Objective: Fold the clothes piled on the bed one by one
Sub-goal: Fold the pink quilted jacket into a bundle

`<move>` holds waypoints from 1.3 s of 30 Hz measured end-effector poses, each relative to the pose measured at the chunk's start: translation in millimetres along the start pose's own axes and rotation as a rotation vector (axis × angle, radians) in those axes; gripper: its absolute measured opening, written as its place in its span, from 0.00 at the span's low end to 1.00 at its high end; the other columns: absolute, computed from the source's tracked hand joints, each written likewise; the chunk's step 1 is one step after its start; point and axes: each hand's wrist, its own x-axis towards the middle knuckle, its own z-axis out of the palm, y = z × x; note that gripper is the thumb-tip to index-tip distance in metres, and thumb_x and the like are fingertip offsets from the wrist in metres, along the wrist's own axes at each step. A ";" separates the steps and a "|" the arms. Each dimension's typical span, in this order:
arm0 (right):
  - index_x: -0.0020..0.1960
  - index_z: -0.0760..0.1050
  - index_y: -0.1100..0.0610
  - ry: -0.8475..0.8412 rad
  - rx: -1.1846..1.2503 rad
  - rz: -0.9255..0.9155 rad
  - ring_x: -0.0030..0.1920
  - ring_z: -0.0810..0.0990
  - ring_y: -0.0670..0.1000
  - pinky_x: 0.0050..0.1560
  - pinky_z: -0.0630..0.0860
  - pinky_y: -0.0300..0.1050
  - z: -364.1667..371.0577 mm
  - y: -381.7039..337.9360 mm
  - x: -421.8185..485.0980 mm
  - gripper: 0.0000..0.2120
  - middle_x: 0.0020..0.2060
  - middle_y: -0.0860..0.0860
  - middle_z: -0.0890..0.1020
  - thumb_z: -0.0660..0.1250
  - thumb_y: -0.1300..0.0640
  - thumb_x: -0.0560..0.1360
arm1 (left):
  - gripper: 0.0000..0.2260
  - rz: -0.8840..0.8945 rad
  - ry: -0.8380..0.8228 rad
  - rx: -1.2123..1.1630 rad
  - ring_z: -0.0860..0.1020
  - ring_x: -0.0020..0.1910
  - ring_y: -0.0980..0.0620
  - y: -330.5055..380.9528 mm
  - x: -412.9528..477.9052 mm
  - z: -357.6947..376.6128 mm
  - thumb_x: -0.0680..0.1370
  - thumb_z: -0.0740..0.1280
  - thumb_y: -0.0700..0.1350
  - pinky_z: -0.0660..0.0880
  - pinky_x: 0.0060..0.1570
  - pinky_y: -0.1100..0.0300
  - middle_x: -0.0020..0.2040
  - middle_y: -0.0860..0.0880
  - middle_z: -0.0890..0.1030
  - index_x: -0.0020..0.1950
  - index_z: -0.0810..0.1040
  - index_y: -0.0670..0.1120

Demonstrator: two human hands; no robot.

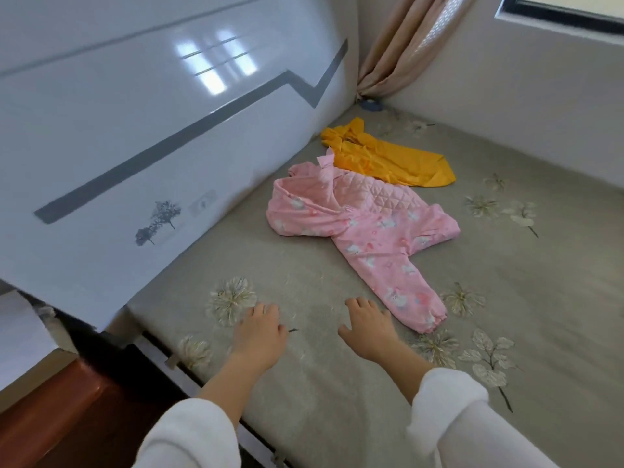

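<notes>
A pink quilted hooded jacket (364,228) with a white animal print lies spread on the grey flowered bed sheet (304,393), one sleeve stretching toward me. Behind it lies a crumpled yellow garment (388,157). My left hand (261,332) hovers palm down over the sheet, fingers relaxed, holding nothing. My right hand (368,327) is also palm down with relaxed fingers, just left of the pink sleeve's cuff and apart from it. Both arms wear white fleecy sleeves.
A glossy white headboard (152,130) with a grey zigzag stripe runs along the left. A beige curtain (401,52) hangs in the far corner above a small blue object (371,104). White walls and a window bound the right side. The bed's near edge drops off at lower left.
</notes>
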 end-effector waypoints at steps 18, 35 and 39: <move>0.76 0.51 0.56 0.125 0.050 0.236 0.72 0.59 0.53 0.68 0.60 0.51 70.7 -27.2 318.7 0.32 0.74 0.52 0.59 0.60 0.51 0.77 | 0.26 0.194 -0.066 0.056 0.45 0.78 0.45 -126.8 356.6 105.0 0.82 0.48 0.53 0.45 0.74 0.48 0.79 0.42 0.44 0.79 0.49 0.47; 0.66 0.76 0.50 0.377 0.439 0.172 0.54 0.78 0.59 0.45 0.69 0.44 77.1 -4.2 412.9 0.24 0.54 0.55 0.83 0.59 0.65 0.73 | 0.36 0.218 0.180 -0.297 0.59 0.75 0.44 -146.0 376.0 135.4 0.76 0.64 0.52 0.54 0.73 0.52 0.76 0.41 0.61 0.77 0.52 0.40; 0.62 0.79 0.51 0.147 0.662 0.233 0.56 0.79 0.51 0.53 0.74 0.44 88.1 18.0 341.8 0.26 0.54 0.49 0.83 0.57 0.70 0.71 | 0.45 0.065 0.111 -0.489 0.55 0.76 0.43 -135.3 368.0 122.3 0.73 0.72 0.48 0.56 0.73 0.45 0.78 0.41 0.52 0.78 0.45 0.44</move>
